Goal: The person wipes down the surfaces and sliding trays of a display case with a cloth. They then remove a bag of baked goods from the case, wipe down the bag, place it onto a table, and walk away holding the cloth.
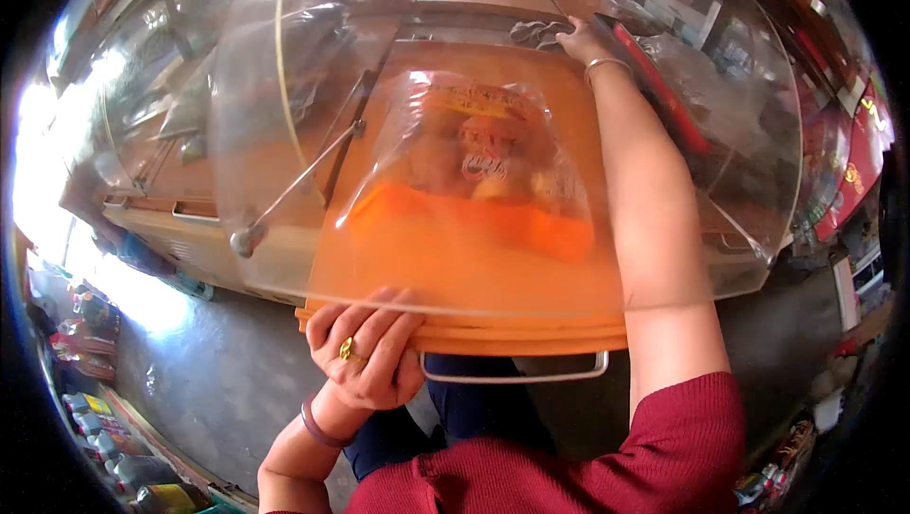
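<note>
A clear transparent cover (474, 282) is raised over an orange drawer-like tray (370, 272). My left hand (368, 348) has its fingers bent over the cover's lower edge at the tray's front left corner, above the metal handle (512, 378). Under the cover, a clear plastic bag with red print (488, 135) lies on the tray, with orange material in its lower part. My right arm reaches under the cover to the back, where my right hand (586, 43) is closed by a grey crumpled cloth (538, 34); what its fingers hold is too small to tell.
A red-edged board (664, 87) lies right of my right arm. Metal support rods (303, 177) stand at the cover's left. Bottles and packets (104, 438) line the floor at the left. A red poster-like sheet (858, 168) is at the far right.
</note>
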{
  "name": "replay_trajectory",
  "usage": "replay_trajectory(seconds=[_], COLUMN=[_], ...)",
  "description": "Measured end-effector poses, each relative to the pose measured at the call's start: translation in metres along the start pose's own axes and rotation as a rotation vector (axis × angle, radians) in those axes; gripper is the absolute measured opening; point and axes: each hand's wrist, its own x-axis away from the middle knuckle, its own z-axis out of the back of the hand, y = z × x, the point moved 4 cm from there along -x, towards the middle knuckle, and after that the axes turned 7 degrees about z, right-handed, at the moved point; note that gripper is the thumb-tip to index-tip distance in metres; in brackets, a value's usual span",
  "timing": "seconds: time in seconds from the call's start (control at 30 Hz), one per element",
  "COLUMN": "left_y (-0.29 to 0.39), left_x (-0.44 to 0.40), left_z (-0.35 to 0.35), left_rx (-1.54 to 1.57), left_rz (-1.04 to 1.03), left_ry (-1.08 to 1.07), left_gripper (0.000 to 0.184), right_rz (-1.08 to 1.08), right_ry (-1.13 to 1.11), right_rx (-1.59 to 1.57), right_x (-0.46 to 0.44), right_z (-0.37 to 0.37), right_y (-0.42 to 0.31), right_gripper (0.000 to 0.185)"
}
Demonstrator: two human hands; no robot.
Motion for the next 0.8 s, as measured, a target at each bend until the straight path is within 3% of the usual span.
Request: replay_trajectory(seconds=[0.13,0.2,0.33,0.37,0.47,0.53,0.63,0.67,0.8], left_y=[0.001,0.002,0.005,0.006,0.011,0.016,0.033,0.033,0.039], left_x=[-0.001,-0.001,0.000,0.003,0.019,0.032,0.027,0.029,0.035], left_z=[0.000,0.000,0.007,0.009,0.023,0.036,0.053,0.052,0.050], left_rx=[-0.008,-0.021,-0.006,-0.019,-0.020,0.012,0.111,0.109,0.125], left_rz=[0.038,0.042,0.076,0.075,0.077,0.028,-0.012,-0.001,-0.015], left_ry=[-0.008,0.010,-0.039,-0.054,-0.123,-0.113,-0.197,-0.207,-0.081], left_gripper=[0.020,0.018,0.020,0.021,0.023,0.024,0.016,0.021,0.022], right_rz=[-0.008,-0.092,-0.100,-0.168,-0.050,-0.045,-0.031,-0.035,0.097], right_ry=[-0.012,-0.187,-0.136,-0.131,-0.289,-0.212,0.072,0.165,0.010], right_rx=[0.004,-0.040,0.172,0.090,0.119,0.107,0.158,0.165,-0.355], right_x=[-0.032,-0.024,-0.014,-0.036,-0.057,-0.060,-0.073,-0.087,-0.119], right_z=[-0.029,-0.034,-0.027,-0.043,-0.051,-0.063,-0.077,-0.088,-0.107], right_y=[0.003,-0.003,-0.007,0.013,0.025,0.029,0.031,0.037,0.001], right_gripper=[0.067,0.068,0.067,0.070,0.075,0.073,0.069,0.069,0.072])
